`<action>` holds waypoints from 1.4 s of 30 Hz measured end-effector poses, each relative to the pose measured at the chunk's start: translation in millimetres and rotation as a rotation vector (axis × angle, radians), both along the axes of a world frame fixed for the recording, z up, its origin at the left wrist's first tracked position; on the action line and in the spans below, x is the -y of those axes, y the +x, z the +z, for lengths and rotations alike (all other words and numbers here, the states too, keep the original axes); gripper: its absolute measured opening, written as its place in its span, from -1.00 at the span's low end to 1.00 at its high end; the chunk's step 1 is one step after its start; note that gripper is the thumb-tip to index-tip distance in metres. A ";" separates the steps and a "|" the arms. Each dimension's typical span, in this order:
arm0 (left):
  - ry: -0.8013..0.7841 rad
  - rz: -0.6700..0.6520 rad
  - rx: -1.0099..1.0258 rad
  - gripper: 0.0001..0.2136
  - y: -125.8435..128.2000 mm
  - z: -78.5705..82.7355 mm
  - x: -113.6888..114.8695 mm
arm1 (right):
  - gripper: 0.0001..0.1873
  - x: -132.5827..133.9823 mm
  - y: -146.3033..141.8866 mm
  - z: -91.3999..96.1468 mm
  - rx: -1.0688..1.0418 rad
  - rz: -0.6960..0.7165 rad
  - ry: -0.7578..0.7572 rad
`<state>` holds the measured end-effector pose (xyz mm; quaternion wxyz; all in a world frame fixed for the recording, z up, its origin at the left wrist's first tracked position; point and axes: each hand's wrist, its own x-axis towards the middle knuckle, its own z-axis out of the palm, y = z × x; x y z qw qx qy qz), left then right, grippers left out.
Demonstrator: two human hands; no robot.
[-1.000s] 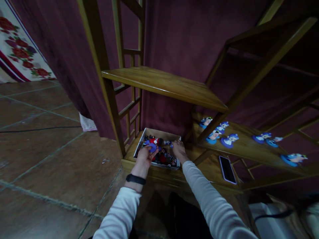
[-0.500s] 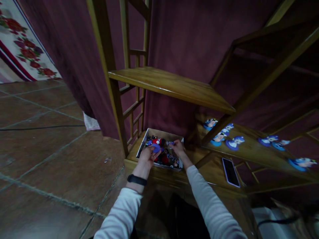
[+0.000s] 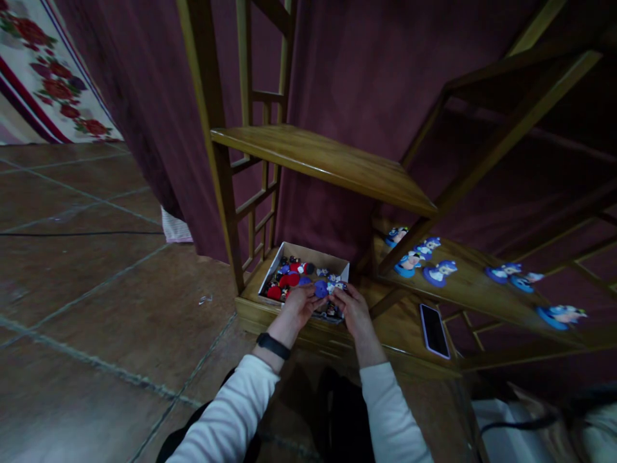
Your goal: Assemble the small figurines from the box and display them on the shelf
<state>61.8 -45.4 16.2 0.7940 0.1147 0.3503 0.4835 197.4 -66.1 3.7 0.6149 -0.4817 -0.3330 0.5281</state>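
Note:
Over the front of a white cardboard box [image 3: 315, 253], my two hands meet around small figurine parts. My left hand [image 3: 299, 302] is closed on a round purple base [image 3: 321, 288]. Against it, my right hand [image 3: 353, 308] pinches a small white and purple figurine [image 3: 337, 287]; whether the two parts are joined I cannot tell. Inside the box lie several more figurine pieces, among them red discs [image 3: 289, 280] and dark, red and white figures [image 3: 303, 267]. My hands hide part of the box's front right.
The box stands on the low wooden shelf [image 3: 380, 321], under a higher shelf board [image 3: 318, 154]. To the right lie a phone [image 3: 434, 330] and, on a raised shelf, several blue and purple figurines [image 3: 439, 274]. A wooden post [image 3: 205, 135] rises at left.
My left hand has moved right with the purple base and my right hand has come toward it with the figurine. More red pieces in the box now show. The view has shifted slightly.

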 end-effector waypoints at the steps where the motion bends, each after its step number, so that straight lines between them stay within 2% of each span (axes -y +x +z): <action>1: 0.012 -0.007 0.001 -0.90 0.4 -0.2 0.0 | -0.69 -1.1 -0.5 -0.1 0.021 -0.011 0.006; 9: 0.054 0.025 -0.042 -0.97 4.2 -3.7 -0.2 | -0.61 -8.1 -7.5 -0.7 0.304 -0.063 0.098; 14: 0.046 0.041 -0.061 -0.90 3.4 -3.8 0.1 | -0.62 -8.3 -7.3 -0.2 0.359 -0.058 0.113; 22: 0.072 0.053 -0.097 -0.89 5.3 -6.4 0.6 | -0.64 -8.8 -5.6 -4.4 0.397 -0.045 0.103; 29: 0.077 0.078 -0.083 -0.88 5.6 -7.0 2.5 | -0.67 -6.0 -2.2 -4.1 0.551 -0.048 0.123; 38: 0.025 0.155 -0.186 -0.84 6.4 -12.8 5.3 | -0.65 -9.6 -4.0 -14.1 0.519 -0.073 0.072; 42: 0.025 0.135 -0.216 -0.77 3.4 -14.5 5.0 | -0.69 -9.8 0.9 -13.5 0.514 -0.006 0.115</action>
